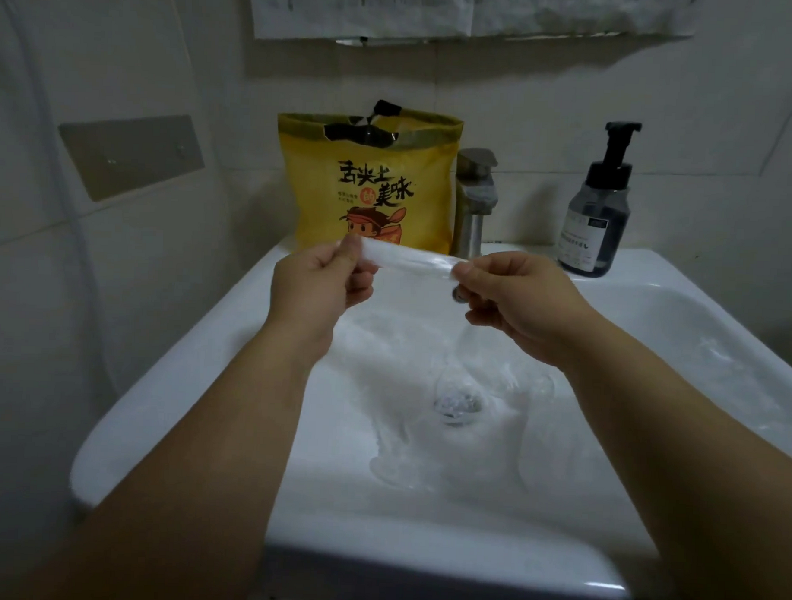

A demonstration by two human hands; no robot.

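Both my hands are raised over a white sink point(213, 338). My left hand point(314, 283) pinches one end of a thin clear plastic item point(413, 257), stretched level between the hands, and my right hand point(515, 299) pinches the other end. What the item is I cannot tell; it looks like a rolled or folded film or bag. More clear film point(408, 399) seems to lie or hang in the basin around the drain point(458, 403).
A yellow printed bag point(371, 182) stands on the sink's back ledge beside a metal faucet point(476, 195). A dark pump bottle point(597, 208) stands at the back right. A tiled wall with a metal plate point(130, 156) is on the left.
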